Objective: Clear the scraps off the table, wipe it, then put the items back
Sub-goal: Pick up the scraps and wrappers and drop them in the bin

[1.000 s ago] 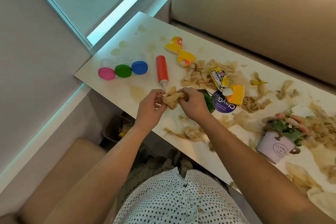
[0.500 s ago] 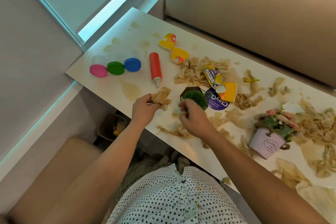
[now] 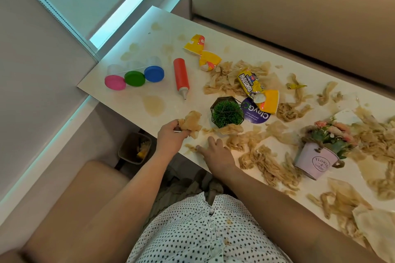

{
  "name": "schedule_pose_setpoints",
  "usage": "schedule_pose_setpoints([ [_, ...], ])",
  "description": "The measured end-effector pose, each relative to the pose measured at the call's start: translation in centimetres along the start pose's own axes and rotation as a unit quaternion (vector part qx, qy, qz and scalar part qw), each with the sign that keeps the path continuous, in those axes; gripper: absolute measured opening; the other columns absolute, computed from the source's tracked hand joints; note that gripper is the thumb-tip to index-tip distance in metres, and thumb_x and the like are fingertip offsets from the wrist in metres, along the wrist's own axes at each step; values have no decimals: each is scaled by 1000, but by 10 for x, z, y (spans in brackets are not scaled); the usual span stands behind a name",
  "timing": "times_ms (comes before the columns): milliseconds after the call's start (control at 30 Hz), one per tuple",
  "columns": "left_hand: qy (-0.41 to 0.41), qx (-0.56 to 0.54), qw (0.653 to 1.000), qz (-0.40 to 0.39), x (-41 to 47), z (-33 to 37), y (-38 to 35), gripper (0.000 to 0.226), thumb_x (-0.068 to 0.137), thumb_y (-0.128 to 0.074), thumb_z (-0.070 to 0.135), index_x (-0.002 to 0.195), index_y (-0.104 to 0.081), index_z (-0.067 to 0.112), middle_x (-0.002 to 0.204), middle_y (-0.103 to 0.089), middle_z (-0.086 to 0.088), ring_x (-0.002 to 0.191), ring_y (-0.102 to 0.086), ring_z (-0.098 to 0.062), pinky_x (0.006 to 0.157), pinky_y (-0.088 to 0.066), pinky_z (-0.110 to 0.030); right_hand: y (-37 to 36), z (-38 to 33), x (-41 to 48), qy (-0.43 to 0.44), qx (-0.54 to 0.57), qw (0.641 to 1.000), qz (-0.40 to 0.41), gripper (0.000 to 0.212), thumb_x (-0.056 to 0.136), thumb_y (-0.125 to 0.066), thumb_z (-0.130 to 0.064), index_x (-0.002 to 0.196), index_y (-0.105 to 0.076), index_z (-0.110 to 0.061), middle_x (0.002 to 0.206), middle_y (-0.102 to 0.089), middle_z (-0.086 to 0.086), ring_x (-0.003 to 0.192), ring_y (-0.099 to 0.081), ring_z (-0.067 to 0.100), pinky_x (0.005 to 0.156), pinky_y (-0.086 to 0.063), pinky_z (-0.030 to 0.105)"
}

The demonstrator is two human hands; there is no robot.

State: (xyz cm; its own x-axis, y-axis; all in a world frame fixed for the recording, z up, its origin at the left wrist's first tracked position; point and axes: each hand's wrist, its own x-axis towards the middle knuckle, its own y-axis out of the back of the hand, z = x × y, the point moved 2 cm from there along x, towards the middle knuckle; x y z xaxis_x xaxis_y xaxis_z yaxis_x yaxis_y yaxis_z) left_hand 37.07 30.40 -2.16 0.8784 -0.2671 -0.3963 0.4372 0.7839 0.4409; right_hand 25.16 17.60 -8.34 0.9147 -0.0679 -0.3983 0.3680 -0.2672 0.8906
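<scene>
A long white table [image 3: 136, 100] is littered with crumpled brown paper scraps [image 3: 263, 162], spread from the middle to the right end. My left hand [image 3: 171, 137] grips a wad of scraps [image 3: 191, 123] just above the table's near edge. My right hand [image 3: 215, 150] lies on the tabletop beside it, fingers spread and touching small scraps at the edge. Yellow wrappers [image 3: 202, 53] and a snack packet [image 3: 249, 82] lie among the scraps further back.
A small green plant in a wire pot [image 3: 227, 113], a pale flower pot [image 3: 316, 160], a red squeeze bottle [image 3: 180, 77] and three jars with pink, green and blue lids [image 3: 134, 78] stand or lie on the table. A bin [image 3: 135, 148] sits on the floor below the table's left end. A beige sofa [image 3: 299, 17] runs behind.
My hands have parted: the left keeps the wad, while the right let go of it and dropped to the near edge by the small scraps. The green plant is now uncovered.
</scene>
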Motion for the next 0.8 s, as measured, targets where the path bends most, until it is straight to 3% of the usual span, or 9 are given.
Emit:
schedule_pose_setpoints([
  [100,3,2,1000,-3,-4,-2,3,9,82,-81,16,88,-75,19,74,-67,2,72,-65,-17,73,-51,-36,1,3,-1,36,-4,999,-4,46,98,-44,-8,142,-44,-22,140,-33,17,122,-40,39,78,-49,44],
  [233,8,-3,1000,1,-5,-6,6,9,78,-81,24,83,-73,23,75,-69,-6,72,-61,-20,71,-49,-38,3,11,-2,53,5,999,3,45,88,-48,10,129,-50,-8,131,-39,18,118,-41,38,77,-46,45],
  [367,20,-26,999,8,-3,-10,7,17,76,-79,37,87,-75,25,79,-72,-9,72,-62,-20,75,-55,-45,13,14,2,43,52,995,71,41,77,-53,19,111,-56,-3,113,-45,17,106,-47,38,69,-45,43],
  [467,27,-41,999,10,-3,-8,7,10,86,-80,29,91,-75,22,81,-73,-8,75,-64,-20,81,-58,-47,27,15,5,22,116,984,134,24,79,-55,15,95,-61,-3,98,-49,14,91,-52,35,67,-41,38],
  [567,34,-57,998,7,-2,-5,5,7,90,-78,23,95,-75,19,84,-75,-8,79,-67,-21,84,-59,-46,47,12,4,12,166,969,183,18,87,-56,9,98,-63,-4,98,-50,10,82,-49,27,66,-48,44],
  [800,57,-122,991,18,2,-1,12,6,96,-71,20,97,-76,19,85,-75,-5,78,-66,-14,84,-59,-36,87,-2,15,19,255,932,257,15,91,-58,1,101,-67,-5,98,-52,6,85,-54,22,73,-48,32],
])
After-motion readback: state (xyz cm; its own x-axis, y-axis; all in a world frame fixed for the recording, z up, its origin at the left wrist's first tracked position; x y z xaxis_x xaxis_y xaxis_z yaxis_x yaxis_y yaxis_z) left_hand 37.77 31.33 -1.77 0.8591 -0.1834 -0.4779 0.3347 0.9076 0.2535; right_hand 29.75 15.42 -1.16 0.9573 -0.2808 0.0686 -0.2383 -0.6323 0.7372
